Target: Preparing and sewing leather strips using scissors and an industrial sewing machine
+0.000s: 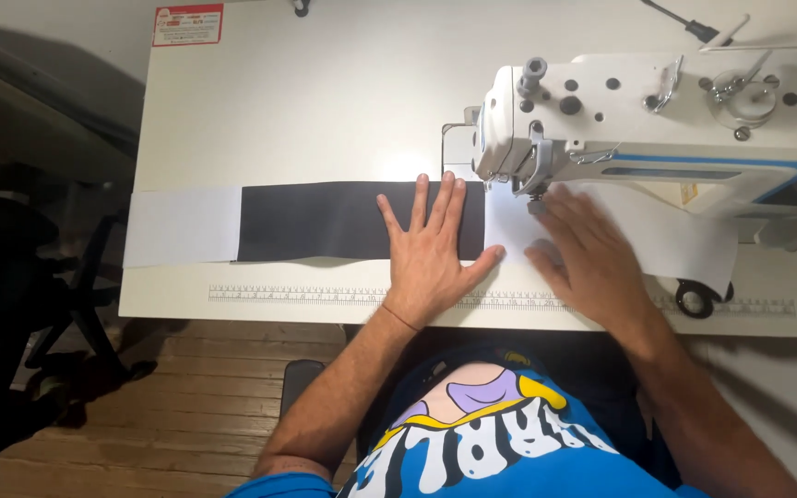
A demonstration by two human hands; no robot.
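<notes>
A long strip of joined fabric lies across the white table (306,83): a white piece (182,226) at the left, a black piece (315,221) in the middle, another white piece (666,235) under the sewing machine (657,111). My left hand (431,249) lies flat, fingers spread, on the right end of the black piece. Flat on the white piece, my right hand (588,258) has its fingers just in front of the needle area (535,198).
A ruler scale (279,295) is printed along the table's front edge. Black scissors handles (696,298) peek out under the white fabric at the right. A red and white sticker (187,24) sits at the far left corner. A dark chair (29,277) stands left on the wooden floor.
</notes>
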